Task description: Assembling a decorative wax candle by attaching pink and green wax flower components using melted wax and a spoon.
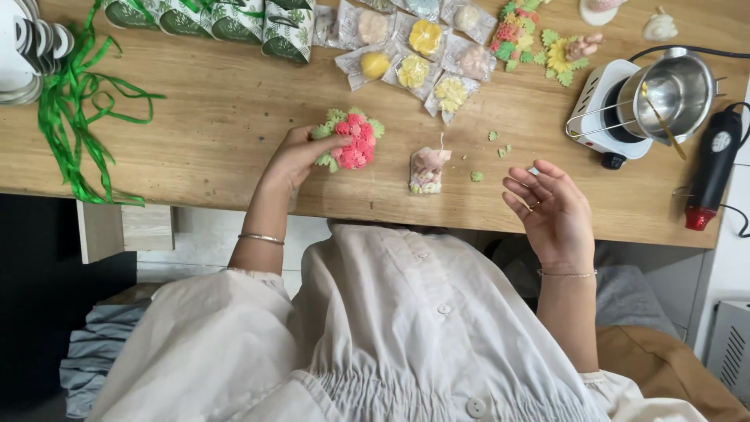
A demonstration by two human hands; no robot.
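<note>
My left hand (295, 156) grips a round candle piece of pink flowers and green leaves (353, 141), resting it on the wooden table (219, 117). My right hand (551, 207) hovers open, palm up, over the table's front edge and holds nothing. Between the hands lies a small pale figure-shaped wax piece (427, 169) with a wick. A few green wax crumbs (500, 148) are scattered beside it.
Several bagged wax flowers (414, 47) and green-patterned boxes (234, 19) line the far edge. Green ribbon (74, 109) trails at the left. A metal pot (676, 90) sits on a small white hotplate (598, 113) at the right, beside a black and red heat gun (711, 168).
</note>
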